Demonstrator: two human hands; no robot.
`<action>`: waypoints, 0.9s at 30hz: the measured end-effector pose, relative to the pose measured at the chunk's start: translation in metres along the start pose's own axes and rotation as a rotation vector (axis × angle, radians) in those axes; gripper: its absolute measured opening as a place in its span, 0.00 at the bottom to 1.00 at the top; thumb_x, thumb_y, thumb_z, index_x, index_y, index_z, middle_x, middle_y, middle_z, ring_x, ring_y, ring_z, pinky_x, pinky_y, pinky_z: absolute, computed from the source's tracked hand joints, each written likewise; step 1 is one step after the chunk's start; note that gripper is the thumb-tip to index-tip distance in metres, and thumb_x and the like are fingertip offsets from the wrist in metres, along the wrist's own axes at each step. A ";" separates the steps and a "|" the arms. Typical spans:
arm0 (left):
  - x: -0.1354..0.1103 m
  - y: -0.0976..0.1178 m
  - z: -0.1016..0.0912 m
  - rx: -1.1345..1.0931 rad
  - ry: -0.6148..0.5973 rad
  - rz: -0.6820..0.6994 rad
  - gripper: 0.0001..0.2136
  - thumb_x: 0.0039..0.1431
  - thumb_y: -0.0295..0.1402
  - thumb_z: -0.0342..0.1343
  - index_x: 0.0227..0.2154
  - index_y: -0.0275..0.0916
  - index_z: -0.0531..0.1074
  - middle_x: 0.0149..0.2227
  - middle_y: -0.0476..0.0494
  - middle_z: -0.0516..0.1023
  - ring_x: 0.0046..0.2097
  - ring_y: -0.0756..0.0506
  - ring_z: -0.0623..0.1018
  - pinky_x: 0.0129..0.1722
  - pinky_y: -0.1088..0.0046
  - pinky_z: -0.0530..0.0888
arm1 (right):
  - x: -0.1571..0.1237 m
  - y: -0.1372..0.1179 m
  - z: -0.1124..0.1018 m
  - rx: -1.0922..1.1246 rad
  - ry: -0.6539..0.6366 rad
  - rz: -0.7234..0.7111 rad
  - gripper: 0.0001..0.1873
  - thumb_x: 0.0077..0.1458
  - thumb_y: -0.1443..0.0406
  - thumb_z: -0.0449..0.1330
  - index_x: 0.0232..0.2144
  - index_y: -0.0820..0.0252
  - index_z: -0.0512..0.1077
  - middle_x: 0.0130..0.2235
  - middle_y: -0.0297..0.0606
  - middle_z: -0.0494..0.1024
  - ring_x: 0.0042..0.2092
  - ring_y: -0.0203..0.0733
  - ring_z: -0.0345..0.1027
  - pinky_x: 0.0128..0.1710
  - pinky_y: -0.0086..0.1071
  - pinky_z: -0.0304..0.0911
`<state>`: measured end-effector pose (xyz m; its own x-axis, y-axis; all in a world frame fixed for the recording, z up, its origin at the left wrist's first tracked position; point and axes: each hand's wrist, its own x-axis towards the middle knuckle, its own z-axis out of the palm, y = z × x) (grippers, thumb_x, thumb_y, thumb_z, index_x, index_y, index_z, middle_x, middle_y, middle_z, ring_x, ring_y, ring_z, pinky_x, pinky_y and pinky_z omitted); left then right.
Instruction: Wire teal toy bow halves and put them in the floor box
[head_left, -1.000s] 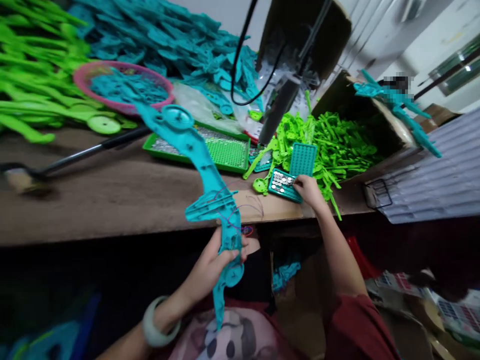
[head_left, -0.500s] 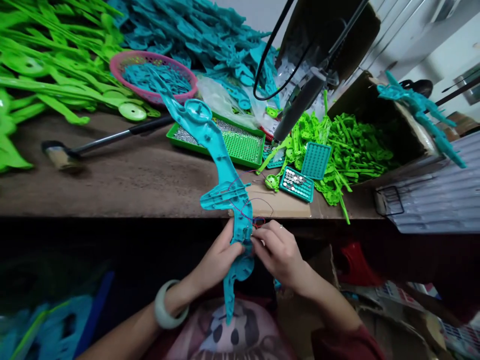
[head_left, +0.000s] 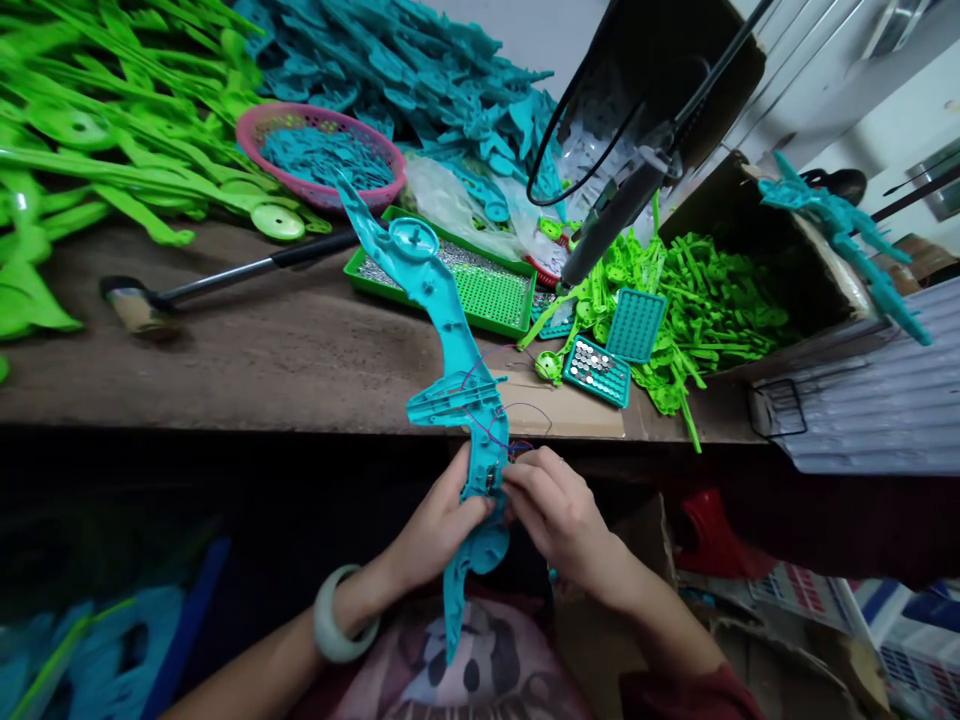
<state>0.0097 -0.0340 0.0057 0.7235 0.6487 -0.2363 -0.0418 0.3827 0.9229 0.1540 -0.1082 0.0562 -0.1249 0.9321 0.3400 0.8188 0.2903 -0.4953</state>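
A long teal plastic toy bow half (head_left: 459,335), its ribbed inner side facing up, extends from my lap out over the table edge. Wrapped around its lower part is my left hand (head_left: 442,515), thumb lying across the shell. My right hand (head_left: 553,505) is closed at the shell's right edge, fingertips pinched beside a small dark component (head_left: 491,478) seated in it. What those fingertips hold is hidden. Thin red and blue wires (head_left: 525,408) loop out above the right hand and across the shell.
A hammer (head_left: 139,305) lies left on the brown table (head_left: 300,390). Beyond are a pink basket (head_left: 251,150) of teal pieces, a green tray of small metal parts (head_left: 495,295) and a teal tray of silver discs (head_left: 600,375). A grey-handled hanging tool (head_left: 611,225) overhangs green parts (head_left: 720,290).
The view has shifted slightly, moving the table things a little right and down. The dark component shows more clearly in the shell. Both hands keep nearly the same grip.
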 end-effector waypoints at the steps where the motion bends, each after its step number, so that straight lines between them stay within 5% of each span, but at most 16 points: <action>1: 0.000 0.000 0.000 0.003 0.004 0.009 0.28 0.50 0.34 0.53 0.56 0.33 0.64 0.43 0.41 0.78 0.47 0.37 0.76 0.49 0.64 0.74 | 0.000 0.000 0.001 0.013 0.030 0.012 0.08 0.66 0.71 0.51 0.43 0.61 0.69 0.37 0.42 0.72 0.39 0.39 0.68 0.39 0.31 0.69; 7: 0.001 -0.004 -0.003 -0.020 0.005 0.071 0.23 0.60 0.39 0.54 0.56 0.35 0.66 0.57 0.39 0.72 0.58 0.37 0.71 0.60 0.66 0.66 | 0.003 0.000 0.012 0.011 0.151 0.008 0.07 0.64 0.72 0.53 0.39 0.61 0.70 0.38 0.43 0.72 0.40 0.40 0.69 0.39 0.33 0.71; 20: -0.003 -0.018 -0.010 -0.059 0.075 -0.034 0.29 0.58 0.47 0.58 0.59 0.39 0.65 0.58 0.39 0.72 0.63 0.36 0.66 0.64 0.65 0.63 | -0.004 0.004 0.026 -0.053 0.198 -0.068 0.09 0.62 0.71 0.55 0.41 0.64 0.75 0.40 0.47 0.75 0.40 0.40 0.69 0.36 0.32 0.71; 23: -0.002 -0.016 -0.010 -0.166 0.008 -0.064 0.22 0.59 0.46 0.59 0.51 0.40 0.69 0.43 0.41 0.78 0.46 0.39 0.77 0.47 0.69 0.75 | -0.001 0.025 0.005 -0.074 0.295 -0.056 0.08 0.62 0.69 0.57 0.41 0.62 0.75 0.43 0.46 0.75 0.41 0.39 0.70 0.38 0.31 0.71; 27: -0.002 -0.005 -0.005 -0.358 -0.102 -0.110 0.13 0.62 0.43 0.57 0.43 0.40 0.71 0.34 0.43 0.76 0.33 0.44 0.75 0.31 0.71 0.75 | 0.011 0.104 -0.050 -0.293 0.510 0.339 0.10 0.64 0.68 0.53 0.38 0.59 0.75 0.37 0.40 0.74 0.40 0.40 0.69 0.39 0.33 0.68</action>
<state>0.0049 -0.0335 -0.0002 0.8008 0.5292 -0.2803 -0.1850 0.6637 0.7247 0.2659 -0.0788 0.0485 0.3868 0.7213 0.5745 0.8931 -0.1379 -0.4283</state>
